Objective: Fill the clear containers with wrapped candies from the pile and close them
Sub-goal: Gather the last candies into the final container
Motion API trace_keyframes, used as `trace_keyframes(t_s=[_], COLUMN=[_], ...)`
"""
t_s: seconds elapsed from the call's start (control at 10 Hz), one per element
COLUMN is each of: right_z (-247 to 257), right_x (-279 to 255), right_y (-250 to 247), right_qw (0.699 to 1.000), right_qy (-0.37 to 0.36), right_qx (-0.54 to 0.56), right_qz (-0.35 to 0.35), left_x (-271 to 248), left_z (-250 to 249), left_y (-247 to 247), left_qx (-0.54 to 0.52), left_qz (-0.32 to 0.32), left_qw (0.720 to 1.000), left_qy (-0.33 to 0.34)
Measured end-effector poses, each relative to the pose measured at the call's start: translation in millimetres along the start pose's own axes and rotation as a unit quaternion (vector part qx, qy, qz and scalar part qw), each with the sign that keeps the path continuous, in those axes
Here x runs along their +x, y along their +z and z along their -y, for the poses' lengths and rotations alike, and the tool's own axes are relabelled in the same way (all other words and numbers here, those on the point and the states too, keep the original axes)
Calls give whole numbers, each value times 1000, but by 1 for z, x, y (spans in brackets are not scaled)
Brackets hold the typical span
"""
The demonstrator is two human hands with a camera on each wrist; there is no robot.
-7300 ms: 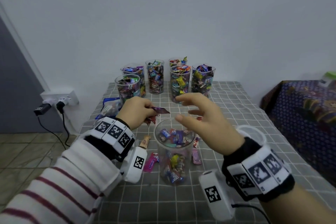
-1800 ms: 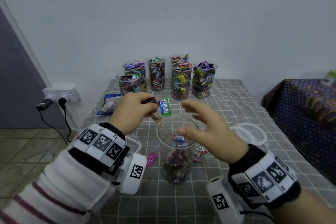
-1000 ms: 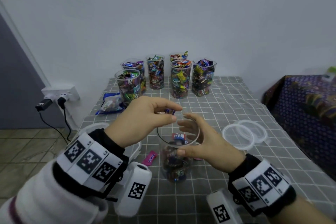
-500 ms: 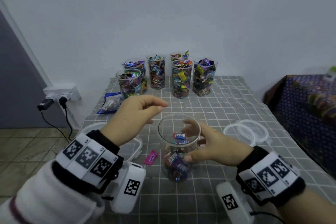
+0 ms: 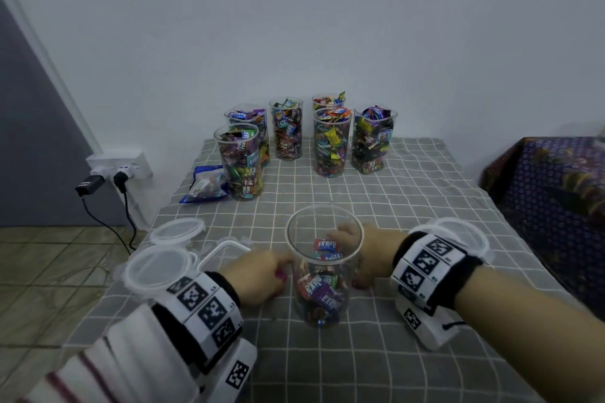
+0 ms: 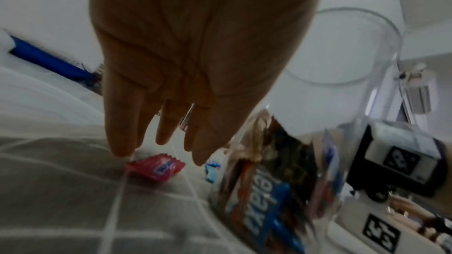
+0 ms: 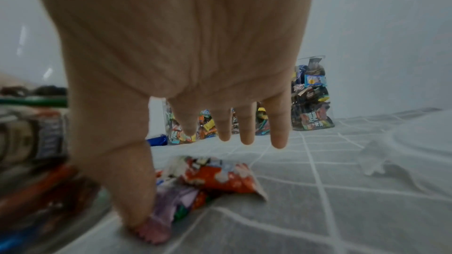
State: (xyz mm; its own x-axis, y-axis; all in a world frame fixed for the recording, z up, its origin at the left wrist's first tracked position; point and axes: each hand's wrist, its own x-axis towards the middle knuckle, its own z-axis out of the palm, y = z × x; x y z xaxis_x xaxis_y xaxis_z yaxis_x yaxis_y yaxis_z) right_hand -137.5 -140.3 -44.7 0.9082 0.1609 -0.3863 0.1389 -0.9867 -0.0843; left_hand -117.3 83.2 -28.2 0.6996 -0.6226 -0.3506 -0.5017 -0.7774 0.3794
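A clear container [image 5: 324, 291], about half full of wrapped candies, stands open near the table's front. My left hand [image 5: 268, 275] lies low on the cloth just left of it. Its straight fingers [image 6: 122, 138] reach down to a pink candy [image 6: 155, 167] and hold nothing. My right hand [image 5: 355, 252] is down on the container's right side, fingers spread. Its thumb [image 7: 132, 200] touches a purple candy [image 7: 168, 206] beside a red one [image 7: 220, 177]. In the left wrist view the container [image 6: 281, 190] is blurred.
Several filled containers [image 5: 330, 147] stand without lids at the back, with a blue candy bag [image 5: 204, 185] beside them. Clear lids lie at front left [image 5: 157, 268] and behind my right wrist [image 5: 465, 232]. A wall socket [image 5: 121, 167] is at left, a patterned cloth [image 5: 556, 193] at right.
My left hand let a candy fall into the container, then dropped to the pink candy on the table. My right hand left the container's rim and went down to the candies beside it.
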Motion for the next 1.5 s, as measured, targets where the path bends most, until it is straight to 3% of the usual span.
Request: trace_keyframes(t_s=[0.3,0.5,0.7,0.8,1.0,1.1,1.2,1.3,1.4,1.5], right_z=[13,14,9,8,6,5,6,3,0,-3], right_x=[11,-30,-54,-61,-70,-72,-72,-72,-72,-73], right_y=[8,-2,10,16,17,15,15,16,13,7], right_qw=[999,999,998,998,998,997,996,995,994,990], right_qy=[-31,-34,-42,-49,-48,-32,-17,-10,1,9], right_qx=[-34,-13,-42,-32,4,24,32,37,53,68], right_qz=[27,30,20,-21,-51,-63,-79,-94,-101,-122], left_x=[0,-3,-9,-9,-12,-15,-21,-31,-39,-44], left_z=[5,7,2,3,9,7,7,0,-14,-30], left_y=[15,24,29,29,25,13,-6,-26,-45,-55], left_qx=[127,160,164,148,93,40,-36,-154,-265,-290], left_qz=[-27,-41,-100,-103,-92,-134,-207,-302,-389,-409], left_qw=[991,986,980,982,990,988,976,938,874,850], left_qy=[2,22,60,62,56,63,63,76,123,162])
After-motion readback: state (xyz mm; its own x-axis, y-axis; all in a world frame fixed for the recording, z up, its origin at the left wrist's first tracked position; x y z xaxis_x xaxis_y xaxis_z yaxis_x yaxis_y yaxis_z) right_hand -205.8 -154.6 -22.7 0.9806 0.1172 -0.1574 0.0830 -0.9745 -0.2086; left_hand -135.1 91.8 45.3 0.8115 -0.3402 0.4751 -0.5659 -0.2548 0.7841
